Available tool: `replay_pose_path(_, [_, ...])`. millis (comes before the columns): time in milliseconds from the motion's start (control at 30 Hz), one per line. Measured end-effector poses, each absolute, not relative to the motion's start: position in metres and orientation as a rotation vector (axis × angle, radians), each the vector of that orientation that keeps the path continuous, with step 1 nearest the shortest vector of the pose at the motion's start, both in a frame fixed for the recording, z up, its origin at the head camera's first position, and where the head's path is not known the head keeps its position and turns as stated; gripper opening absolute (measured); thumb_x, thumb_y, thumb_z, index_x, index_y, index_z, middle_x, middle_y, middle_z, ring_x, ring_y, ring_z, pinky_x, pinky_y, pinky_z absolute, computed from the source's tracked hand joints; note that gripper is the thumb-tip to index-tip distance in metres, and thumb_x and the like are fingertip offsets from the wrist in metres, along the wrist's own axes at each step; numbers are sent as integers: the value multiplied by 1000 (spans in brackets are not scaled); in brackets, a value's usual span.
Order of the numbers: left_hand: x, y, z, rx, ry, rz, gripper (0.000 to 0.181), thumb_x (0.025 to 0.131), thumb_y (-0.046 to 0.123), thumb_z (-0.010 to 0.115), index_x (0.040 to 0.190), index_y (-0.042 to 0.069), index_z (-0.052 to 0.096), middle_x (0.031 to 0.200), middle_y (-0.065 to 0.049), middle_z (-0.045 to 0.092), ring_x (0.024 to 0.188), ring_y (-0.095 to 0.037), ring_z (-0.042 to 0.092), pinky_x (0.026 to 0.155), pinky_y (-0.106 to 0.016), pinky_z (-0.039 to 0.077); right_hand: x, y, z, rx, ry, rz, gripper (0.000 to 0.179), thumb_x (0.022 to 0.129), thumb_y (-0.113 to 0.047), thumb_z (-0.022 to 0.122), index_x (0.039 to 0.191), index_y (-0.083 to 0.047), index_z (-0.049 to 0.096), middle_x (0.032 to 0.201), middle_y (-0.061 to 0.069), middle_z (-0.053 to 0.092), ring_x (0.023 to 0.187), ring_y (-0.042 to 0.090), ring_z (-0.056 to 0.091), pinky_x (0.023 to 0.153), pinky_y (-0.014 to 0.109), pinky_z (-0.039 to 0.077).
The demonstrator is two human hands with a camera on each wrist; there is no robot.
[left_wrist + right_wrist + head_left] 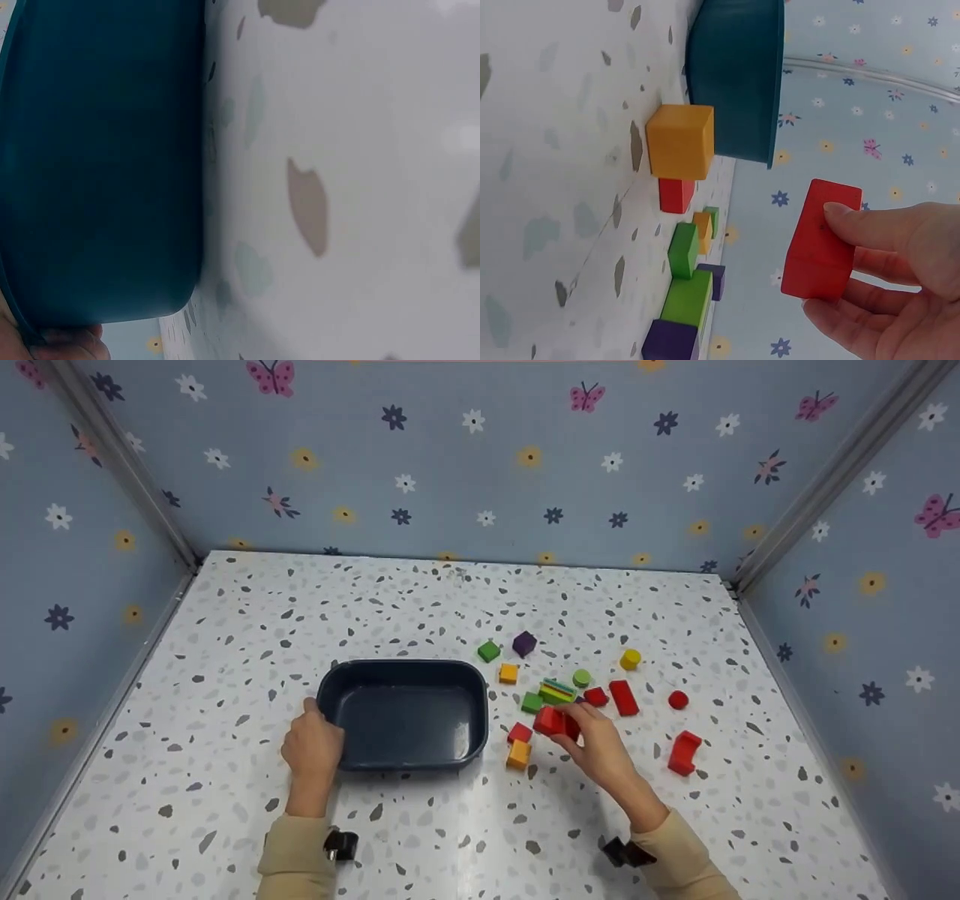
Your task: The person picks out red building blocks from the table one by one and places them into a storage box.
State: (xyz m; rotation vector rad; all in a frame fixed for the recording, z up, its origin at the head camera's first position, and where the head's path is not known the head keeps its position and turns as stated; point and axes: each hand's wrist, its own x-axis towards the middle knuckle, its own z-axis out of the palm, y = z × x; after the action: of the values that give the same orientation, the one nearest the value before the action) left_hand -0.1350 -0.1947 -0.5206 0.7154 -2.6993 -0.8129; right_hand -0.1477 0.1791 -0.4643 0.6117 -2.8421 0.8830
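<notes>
Your left hand (311,742) grips the navy basin (401,727) by its rim; right of it, your right hand (600,741) pinches a red block (550,721).

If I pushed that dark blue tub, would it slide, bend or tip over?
Probably slide: the dark blue tub sits low and broad on a smooth-looking tabletop, so tipping seems unlikely. It looks stiff, its walls undistorted although the left hand grips the rim. Empty and thin-walled, it may be light.
</notes>
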Motion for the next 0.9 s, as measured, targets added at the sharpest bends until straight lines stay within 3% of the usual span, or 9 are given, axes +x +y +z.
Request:
replay_pose_path(233, [-136, -196, -520, 721, -2708, -819, 30, 74, 2, 50, 104, -4, 46, 81, -34, 56, 68, -49, 55, 53, -54, 39, -149, 164, -463, 684, -2796, 929, 37, 75, -11, 70, 109, -4, 57, 105, 9, 58, 89, 19, 55, 77, 32, 46])
replay_pose_path(700, [-135, -195, -522, 736, -2708, -829, 31, 75, 3, 49, 105, -3, 46, 83, -34, 56, 70, -50, 55, 55, -55, 39, -150, 127, -458, 850, -2722, 1004, 36, 75, -12, 69, 108, -3, 57, 100, 8, 58, 82, 16, 53, 72, 27, 46])
replay_pose_path(900, [-135, -195, -521, 718, -2690, -816, 29, 74, 1, 49, 103, -4, 47, 78, -34, 56, 66, -49, 55, 51, -54, 39, -149, 112, -456, 888, -2738, 1004, 36, 76, -13, 69, 109, -3, 57, 102, 9, 58, 88, 18, 55, 74, 30, 46])
